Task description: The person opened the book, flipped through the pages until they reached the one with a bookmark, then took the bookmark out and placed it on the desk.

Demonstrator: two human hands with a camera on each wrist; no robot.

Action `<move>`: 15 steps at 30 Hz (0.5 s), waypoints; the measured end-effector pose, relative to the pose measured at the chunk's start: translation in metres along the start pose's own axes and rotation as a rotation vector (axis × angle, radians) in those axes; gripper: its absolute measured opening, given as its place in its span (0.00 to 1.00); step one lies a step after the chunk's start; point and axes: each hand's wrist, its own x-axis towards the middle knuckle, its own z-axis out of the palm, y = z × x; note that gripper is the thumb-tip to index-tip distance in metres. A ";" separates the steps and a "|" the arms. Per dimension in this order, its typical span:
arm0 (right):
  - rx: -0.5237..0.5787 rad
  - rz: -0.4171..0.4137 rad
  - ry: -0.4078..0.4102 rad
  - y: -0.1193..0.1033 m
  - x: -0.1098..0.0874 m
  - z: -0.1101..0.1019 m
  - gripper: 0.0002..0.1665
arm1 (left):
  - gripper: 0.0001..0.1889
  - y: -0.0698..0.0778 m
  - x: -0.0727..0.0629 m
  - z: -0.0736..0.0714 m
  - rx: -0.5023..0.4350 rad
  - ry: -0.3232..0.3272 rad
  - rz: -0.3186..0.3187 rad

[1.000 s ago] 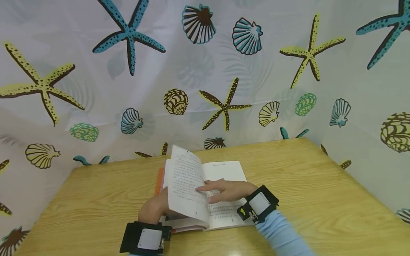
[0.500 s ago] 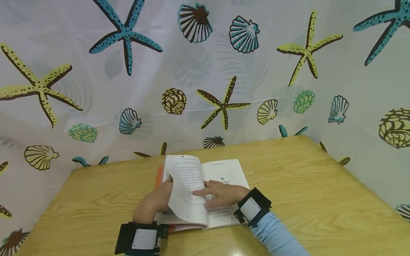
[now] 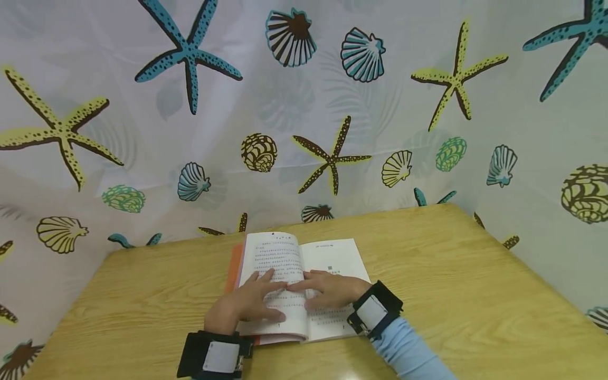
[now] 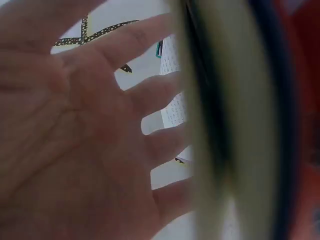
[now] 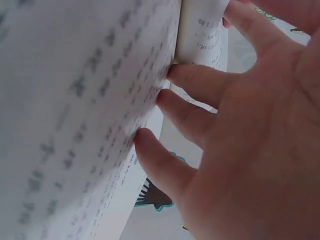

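An open book with printed white pages and an orange cover edge showing at its left lies in the middle of the table. My left hand rests spread on the left page, thumb toward the gutter. In the left wrist view that hand reaches its extended fingers over the book's blurred edge. My right hand lies across the right page, its index finger reaching over the gutter onto the left page. The right wrist view shows the fingertips of this hand touching the printed page near the gutter.
The wooden table extends to both sides of the book. Behind it hangs a pale cloth printed with starfish and shells. Each wrist wears a black strap with a white plate.
The lifted page has come down flat on the left side of the book. My left hand has moved from beneath that page to on top of it. The right hand has shifted slightly left.
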 end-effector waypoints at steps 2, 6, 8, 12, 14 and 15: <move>0.001 0.001 0.004 0.002 0.001 0.000 0.31 | 0.36 0.000 0.001 0.002 -0.004 -0.022 -0.027; 0.028 0.036 0.028 0.007 0.001 -0.002 0.39 | 0.38 0.001 0.001 0.002 -0.016 0.003 -0.037; 0.021 0.109 0.065 0.011 0.000 -0.003 0.42 | 0.38 0.000 0.001 0.002 -0.017 0.007 -0.039; -0.017 0.288 0.136 0.025 -0.007 -0.006 0.44 | 0.39 0.000 0.000 0.002 -0.031 0.006 -0.042; -0.014 0.351 0.159 0.033 -0.012 -0.009 0.44 | 0.39 0.000 0.000 0.002 -0.037 0.006 -0.043; -0.006 0.368 0.170 0.037 -0.015 -0.011 0.44 | 0.39 -0.001 0.000 0.002 -0.039 0.007 -0.044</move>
